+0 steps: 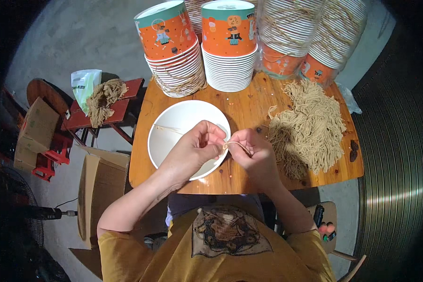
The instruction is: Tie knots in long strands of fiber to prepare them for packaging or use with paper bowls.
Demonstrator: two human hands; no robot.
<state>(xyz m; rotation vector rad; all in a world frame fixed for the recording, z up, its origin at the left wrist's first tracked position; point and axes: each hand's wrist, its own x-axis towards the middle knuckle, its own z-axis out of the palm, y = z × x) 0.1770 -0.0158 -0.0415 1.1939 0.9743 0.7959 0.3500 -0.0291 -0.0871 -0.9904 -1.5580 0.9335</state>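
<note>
String (237, 144), pinched between left hand (192, 150), right hand (254, 157)

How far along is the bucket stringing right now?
Done: one orange stack already carries string handles. In hand: left hand and right hand pinch a string at the white bucket's rim. Left: a large string pile, and another stack shows no strings.

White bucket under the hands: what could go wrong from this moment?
The white bucket reaches the table edge, so a nudge from the left hand might tip it off. The short string pinched with the right hand could slip from the fingers. The loose string pile nearby might snag.
</note>
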